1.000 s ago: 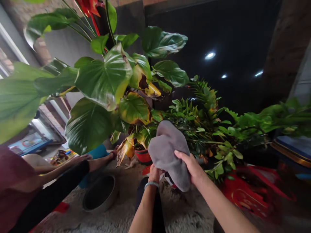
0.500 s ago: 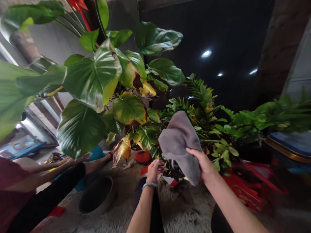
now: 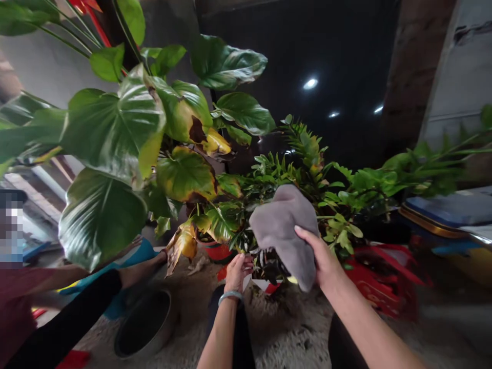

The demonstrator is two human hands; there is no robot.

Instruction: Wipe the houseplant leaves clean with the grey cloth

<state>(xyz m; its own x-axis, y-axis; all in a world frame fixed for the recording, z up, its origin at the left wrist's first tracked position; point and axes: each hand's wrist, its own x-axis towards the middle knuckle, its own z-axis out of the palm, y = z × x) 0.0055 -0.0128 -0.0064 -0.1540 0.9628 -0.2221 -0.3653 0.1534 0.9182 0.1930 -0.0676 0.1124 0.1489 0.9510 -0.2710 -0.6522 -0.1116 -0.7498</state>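
A soft grey cloth [image 3: 284, 225] hangs bunched from my right hand [image 3: 325, 259], whose thumb lies across its front while the other fingers are behind it. The cloth covers part of a small leafy plant [image 3: 265, 264] in a red and white pot [image 3: 269, 286]. To the left of it, my left hand [image 3: 237, 271] has its fingers curled together at the plant's edge, with a bracelet [image 3: 230, 295] round the wrist. What those fingers pinch, if anything, is too small to make out.
A tall plant with big, partly browned leaves [image 3: 115, 118] rises at left above a red pot [image 3: 216, 251]. A dark basin [image 3: 144, 323] sits on the dirt floor. Another person's arm [image 3: 146, 266] reaches in from the left. At right are a red bag [image 3: 378, 282] and a blue-lidded box [image 3: 442, 210].
The view has turned a little to the right, so the plants sit further left. The grey cloth has folded slightly differently in my right hand. My left hand stays beside the small plant.
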